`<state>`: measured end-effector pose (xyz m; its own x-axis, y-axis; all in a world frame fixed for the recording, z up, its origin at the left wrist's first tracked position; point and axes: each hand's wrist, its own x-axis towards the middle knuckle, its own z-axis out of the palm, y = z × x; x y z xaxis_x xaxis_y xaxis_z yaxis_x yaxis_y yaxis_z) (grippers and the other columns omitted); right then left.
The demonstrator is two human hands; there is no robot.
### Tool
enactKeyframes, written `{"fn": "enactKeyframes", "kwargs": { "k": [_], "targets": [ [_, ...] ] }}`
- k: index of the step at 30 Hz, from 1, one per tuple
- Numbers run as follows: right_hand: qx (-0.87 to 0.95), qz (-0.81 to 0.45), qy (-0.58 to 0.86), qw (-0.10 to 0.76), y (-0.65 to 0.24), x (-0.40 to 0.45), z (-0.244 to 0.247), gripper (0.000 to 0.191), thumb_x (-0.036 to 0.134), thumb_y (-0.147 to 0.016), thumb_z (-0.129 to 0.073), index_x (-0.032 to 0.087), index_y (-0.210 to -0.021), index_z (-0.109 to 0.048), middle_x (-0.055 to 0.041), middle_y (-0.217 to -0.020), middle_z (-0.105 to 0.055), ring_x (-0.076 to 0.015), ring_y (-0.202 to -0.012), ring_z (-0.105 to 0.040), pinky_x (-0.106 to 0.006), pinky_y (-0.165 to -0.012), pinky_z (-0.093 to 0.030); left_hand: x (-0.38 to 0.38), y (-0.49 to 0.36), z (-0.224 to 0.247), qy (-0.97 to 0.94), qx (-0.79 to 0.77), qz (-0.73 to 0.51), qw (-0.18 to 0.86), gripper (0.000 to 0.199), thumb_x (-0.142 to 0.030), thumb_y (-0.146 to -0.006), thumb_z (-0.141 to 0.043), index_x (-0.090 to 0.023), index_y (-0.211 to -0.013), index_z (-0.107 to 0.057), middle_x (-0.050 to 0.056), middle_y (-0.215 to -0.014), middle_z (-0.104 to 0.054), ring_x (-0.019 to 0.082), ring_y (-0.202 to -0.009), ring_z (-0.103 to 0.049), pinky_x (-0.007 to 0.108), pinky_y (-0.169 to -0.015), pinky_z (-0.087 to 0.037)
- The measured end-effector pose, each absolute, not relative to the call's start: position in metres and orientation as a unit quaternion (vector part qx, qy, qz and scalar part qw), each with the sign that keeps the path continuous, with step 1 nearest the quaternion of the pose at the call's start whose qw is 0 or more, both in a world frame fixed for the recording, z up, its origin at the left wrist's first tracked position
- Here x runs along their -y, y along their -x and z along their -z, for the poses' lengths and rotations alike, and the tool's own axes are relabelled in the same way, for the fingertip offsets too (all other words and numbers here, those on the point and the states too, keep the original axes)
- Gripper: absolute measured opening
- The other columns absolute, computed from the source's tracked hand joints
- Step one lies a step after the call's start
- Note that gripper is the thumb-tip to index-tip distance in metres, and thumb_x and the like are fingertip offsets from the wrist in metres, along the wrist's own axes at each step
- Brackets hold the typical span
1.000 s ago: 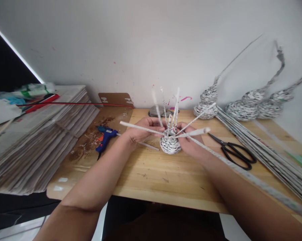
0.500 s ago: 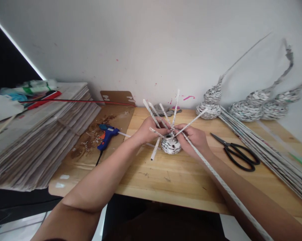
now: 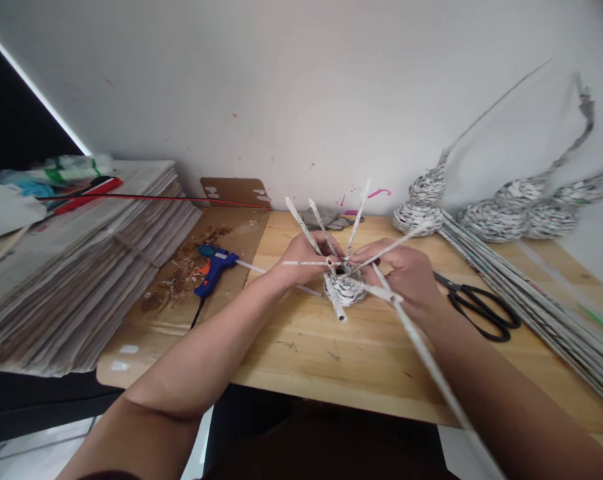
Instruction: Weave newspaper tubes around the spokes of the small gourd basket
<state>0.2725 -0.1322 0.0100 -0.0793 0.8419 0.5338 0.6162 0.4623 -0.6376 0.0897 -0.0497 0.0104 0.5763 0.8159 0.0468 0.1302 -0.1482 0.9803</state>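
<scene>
A small round basket (image 3: 350, 291) woven from rolled newspaper rests on the wooden table, with several paper tubes fanning out of its narrow top. My left hand (image 3: 306, 259) is closed around the top's left side, fingers among the upright tubes. On the right, my right hand (image 3: 399, 267) pinches near the rim, by a long paper tube (image 3: 431, 360) that runs down toward my right forearm. One short tube (image 3: 335, 301) hangs over the basket's front. The fingertips are partly hidden behind the tubes.
Black-handled scissors (image 3: 484, 310) lie right of my right hand, beside a bundle of paper tubes (image 3: 521, 293). Woven gourd shapes (image 3: 418, 219) stand along the wall. On the left are a blue glue gun (image 3: 215, 272) on cardboard and a tall newspaper stack (image 3: 81, 280).
The basket has turned, its tubes now pointing in different directions; one now hangs over its front. My right hand has shifted slightly right, and the long tube has swung left at its lower end.
</scene>
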Motion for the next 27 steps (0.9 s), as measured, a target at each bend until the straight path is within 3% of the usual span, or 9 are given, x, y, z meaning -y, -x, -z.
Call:
{"fn": "enactKeyframes", "kwargs": {
  "k": [5, 9, 12, 17, 24, 27],
  "targets": [
    [0.707, -0.166, 0.567, 0.390, -0.279, 0.129, -0.012, 0.011, 0.026, -0.080, -0.065, 0.024, -0.078, -0.076, -0.0048, -0.083, -0.075, -0.0227, -0.078, -0.069, -0.036, -0.074, -0.052, 0.047, -0.088, -0.008, -0.711, -0.343, -0.327, 0.519, 0.008, -0.015, -0.066, -0.073, -0.015, -0.073, -0.069, 0.000, -0.067, -0.068, 0.012, -0.061, -0.060, 0.024, -0.060, -0.048],
    [0.628, -0.259, 0.599, 0.424, -0.278, 0.127, -0.009, 0.007, 0.027, -0.077, -0.069, 0.022, -0.080, -0.071, -0.0035, -0.079, -0.074, -0.0205, -0.072, -0.068, -0.032, -0.066, -0.051, 0.050, -0.089, -0.010, -0.723, -0.360, -0.321, 0.495, 0.008, -0.018, -0.065, -0.074, -0.015, -0.072, -0.070, 0.001, -0.069, -0.070, 0.014, -0.064, -0.063, 0.024, -0.061, -0.049],
    [0.558, -0.354, 0.584, 0.470, -0.276, 0.125, -0.005, 0.013, 0.033, -0.079, -0.069, 0.020, -0.084, -0.067, -0.0021, -0.077, -0.072, -0.0175, -0.068, -0.067, -0.028, -0.060, -0.050, 0.055, -0.091, -0.012, -0.721, -0.380, -0.323, 0.480, 0.008, -0.017, -0.065, -0.071, -0.014, -0.072, -0.069, 0.001, -0.069, -0.071, 0.013, -0.063, -0.063, 0.023, -0.058, -0.048],
    [0.526, -0.416, 0.596, 0.442, -0.275, 0.124, -0.001, 0.030, 0.047, -0.075, -0.074, 0.017, -0.076, -0.069, -0.0028, -0.068, -0.069, -0.0153, -0.059, -0.061, -0.026, -0.053, -0.046, 0.065, -0.096, -0.017, -0.704, -0.381, -0.322, 0.505, 0.012, -0.012, -0.063, -0.069, -0.014, -0.075, -0.069, 0.001, -0.069, -0.071, 0.012, -0.062, -0.063, 0.020, -0.056, -0.047],
    [0.534, -0.388, 0.588, 0.468, -0.269, 0.129, -0.010, 0.018, 0.036, -0.074, -0.072, 0.019, -0.072, -0.071, -0.0026, -0.069, -0.070, -0.0184, -0.066, -0.064, -0.028, -0.057, -0.047, 0.069, -0.096, -0.022, -0.690, -0.376, -0.321, 0.529, 0.017, -0.009, -0.060, -0.069, -0.014, -0.076, -0.065, 0.000, -0.067, -0.066, 0.011, -0.060, -0.060, 0.021, -0.056, -0.047],
    [0.511, -0.406, 0.590, 0.476, -0.265, 0.130, -0.011, 0.012, 0.031, -0.070, -0.071, 0.020, -0.069, -0.069, -0.0005, -0.066, -0.068, -0.0165, -0.061, -0.061, -0.027, -0.054, -0.045, 0.067, -0.094, -0.022, -0.709, -0.367, -0.318, 0.512, 0.015, -0.010, -0.060, -0.070, -0.014, -0.073, -0.065, 0.000, -0.066, -0.066, 0.011, -0.060, -0.060, 0.020, -0.056, -0.046]
  ]
}}
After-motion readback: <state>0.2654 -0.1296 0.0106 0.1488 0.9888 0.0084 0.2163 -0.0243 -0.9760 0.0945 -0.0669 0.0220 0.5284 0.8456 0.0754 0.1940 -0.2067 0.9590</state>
